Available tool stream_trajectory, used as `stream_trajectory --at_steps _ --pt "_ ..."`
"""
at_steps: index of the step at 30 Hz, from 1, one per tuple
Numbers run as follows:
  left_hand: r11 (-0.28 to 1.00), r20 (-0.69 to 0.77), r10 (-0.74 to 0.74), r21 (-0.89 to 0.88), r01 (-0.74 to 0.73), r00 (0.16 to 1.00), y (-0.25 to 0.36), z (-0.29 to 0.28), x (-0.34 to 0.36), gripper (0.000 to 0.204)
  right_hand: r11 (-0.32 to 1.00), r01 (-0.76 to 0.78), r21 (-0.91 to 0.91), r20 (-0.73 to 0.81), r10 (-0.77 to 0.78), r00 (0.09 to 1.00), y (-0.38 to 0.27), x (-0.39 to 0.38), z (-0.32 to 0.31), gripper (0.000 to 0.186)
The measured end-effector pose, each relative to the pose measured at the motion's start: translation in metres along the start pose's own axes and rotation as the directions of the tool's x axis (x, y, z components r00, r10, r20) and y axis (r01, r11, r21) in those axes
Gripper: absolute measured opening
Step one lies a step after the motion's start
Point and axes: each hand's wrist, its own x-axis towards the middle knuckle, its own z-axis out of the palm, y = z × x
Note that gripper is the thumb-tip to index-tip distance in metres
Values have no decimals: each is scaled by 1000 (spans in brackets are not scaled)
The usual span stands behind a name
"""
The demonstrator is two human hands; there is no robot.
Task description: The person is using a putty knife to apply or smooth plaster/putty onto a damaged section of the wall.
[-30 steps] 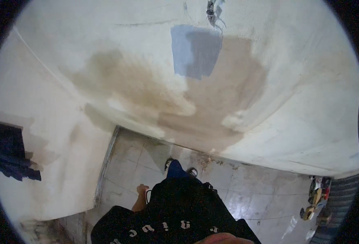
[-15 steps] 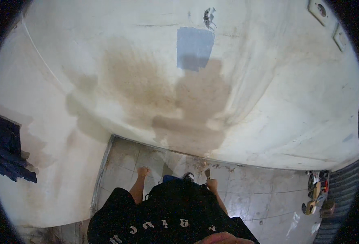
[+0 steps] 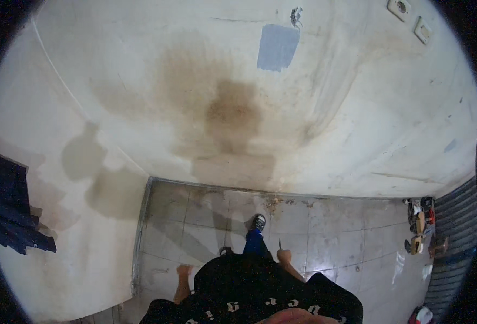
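My right hand is closed round a putty knife, whose thin blade points up toward the wall and shows nearly edge-on. My left hand hangs low on the other side of my body with its fingers curled in, and no object shows in it. Neither hand touches the wall. Ahead stands a stained white wall with a grey-blue patch high up. Bits of flaked debris lie on the floor along its foot.
My shoe is on the grey tiled floor. Dark cloth hangs at the left wall. Tools and other items lie by a ribbed shutter at right. Two wall sockets are at the upper right.
My view has shifted and my body has stepped, so one blue-trousered leg and shoe now show. Both hands sit lower in view, and the knife blade has turned from broad side to edge.
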Motion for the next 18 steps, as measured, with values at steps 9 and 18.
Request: stream_trajectory --at_steps 9,18 --pt "795 422 47 -564 222 905 -109 83 -139 37 988 32 -151 -26 -36 999 40 -103 22 44" --pt "-175 416 114 -886 430 902 -81 38 7 36 991 -109 -79 -19 108 994 60 -146 8 49"
